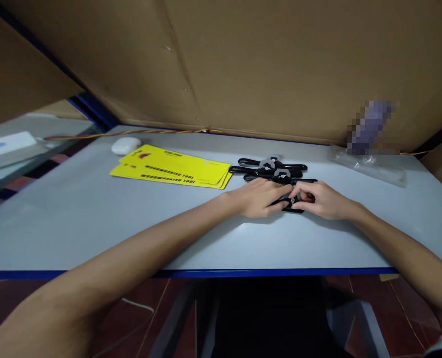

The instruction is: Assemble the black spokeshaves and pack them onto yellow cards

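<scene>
My left hand (260,198) and my right hand (319,200) meet over a black woodworking tool (294,209) lying on the light grey table (94,219). Both hands pinch it, with fingertips touching near a small silver screw on the tool. Most of that tool is hidden under my fingers. Two more black tools with grey metal centre pieces (271,167) lie just behind my hands. A small stack of yellow cards printed "WOODWORKING TOOL" (172,167) lies to the left of them.
A white oval case (126,145) sits behind the yellow cards. Clear plastic bags (370,166) lie at the back right. Brown cardboard walls (261,64) close the back and sides. A twisted red and yellow wire (138,132) runs along the back edge.
</scene>
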Available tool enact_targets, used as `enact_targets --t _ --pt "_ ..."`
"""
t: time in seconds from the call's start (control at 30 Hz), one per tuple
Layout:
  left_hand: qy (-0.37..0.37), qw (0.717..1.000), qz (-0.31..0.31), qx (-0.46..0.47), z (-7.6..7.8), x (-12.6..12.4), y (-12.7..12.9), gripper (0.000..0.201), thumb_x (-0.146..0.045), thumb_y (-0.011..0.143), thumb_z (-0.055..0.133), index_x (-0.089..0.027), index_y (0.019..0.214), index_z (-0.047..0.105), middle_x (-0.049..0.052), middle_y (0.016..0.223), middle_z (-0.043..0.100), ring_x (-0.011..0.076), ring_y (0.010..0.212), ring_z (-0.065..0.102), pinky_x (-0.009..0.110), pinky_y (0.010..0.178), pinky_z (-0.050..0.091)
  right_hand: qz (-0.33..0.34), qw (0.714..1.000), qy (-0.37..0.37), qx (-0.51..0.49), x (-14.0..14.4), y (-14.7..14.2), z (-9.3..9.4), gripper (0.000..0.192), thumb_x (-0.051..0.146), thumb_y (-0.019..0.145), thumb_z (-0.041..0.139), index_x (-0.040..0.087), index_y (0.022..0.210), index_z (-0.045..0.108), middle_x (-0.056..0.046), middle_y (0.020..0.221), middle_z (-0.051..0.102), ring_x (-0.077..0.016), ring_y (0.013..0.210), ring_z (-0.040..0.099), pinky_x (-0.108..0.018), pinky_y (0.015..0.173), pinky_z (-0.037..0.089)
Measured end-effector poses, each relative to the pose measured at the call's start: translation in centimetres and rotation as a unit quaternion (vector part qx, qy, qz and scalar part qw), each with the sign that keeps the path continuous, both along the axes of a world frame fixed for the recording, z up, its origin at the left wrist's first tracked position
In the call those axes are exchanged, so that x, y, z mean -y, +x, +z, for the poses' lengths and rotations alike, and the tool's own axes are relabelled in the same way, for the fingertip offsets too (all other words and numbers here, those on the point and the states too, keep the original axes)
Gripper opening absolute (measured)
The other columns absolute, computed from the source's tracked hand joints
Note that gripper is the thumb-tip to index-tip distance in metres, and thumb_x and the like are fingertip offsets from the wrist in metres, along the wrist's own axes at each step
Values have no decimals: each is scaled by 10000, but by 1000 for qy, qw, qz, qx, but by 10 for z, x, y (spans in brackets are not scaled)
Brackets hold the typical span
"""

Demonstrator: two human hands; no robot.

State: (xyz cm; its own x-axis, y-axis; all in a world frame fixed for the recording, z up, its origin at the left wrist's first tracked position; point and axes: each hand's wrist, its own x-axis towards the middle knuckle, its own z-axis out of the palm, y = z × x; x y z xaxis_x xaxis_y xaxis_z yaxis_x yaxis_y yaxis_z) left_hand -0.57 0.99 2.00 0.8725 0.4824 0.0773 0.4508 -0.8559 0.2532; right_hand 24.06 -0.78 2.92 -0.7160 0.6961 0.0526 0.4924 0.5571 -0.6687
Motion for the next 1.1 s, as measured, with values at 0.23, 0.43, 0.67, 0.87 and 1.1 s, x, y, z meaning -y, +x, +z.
enact_targets --t 0.23,0.43,0.67,0.87,1.1 --pt "9 999 15 -36 5 1 1 320 -360 1034 364 -155 1133 588 51 709 661 222 536 549 363 533 304 -5 999 17 34 1 -2 3 127 331 985 619 227 1055 600 66 681 499 -149 621 440 -305 677 325" --pt "14 999 16 -46 7 1 2 319 -348 1040 346 -157 1136 585 50 691 654 222 532 548 363 542 306 -5 999 32 41 2 -3 4 115 333 999 603 232 1041 567 64 686 532 -155 632 454 -306 685 315" --pt "16 998 21 -57 7 1 2 347 -346 1054 321 -146 1168 581 42 663 626 220 525 545 360 538 272 -19 995 64 72 4 -5 1 134 375 1047 548 243 1062 535 43 720 597 -172 649 511 -316 702 340" --pt "30 996 40 -73 8 3 4 382 -340 1067 292 -133 1187 589 63 665 656 235 527 575 360 541 317 -29 990 103 94 4 -6 -3 179 407 1070 507 236 1094 557 -8 784 657 -211 720 595 -334 716 390" --pt "185 979 26 -80 5 2 0 428 -363 1064 316 -110 1151 649 156 833 750 277 666 703 377 664 471 3 981 180 79 0 1 -6 265 423 1060 525 229 1198 641 -13 807 650 -193 705 560 -324 715 396"
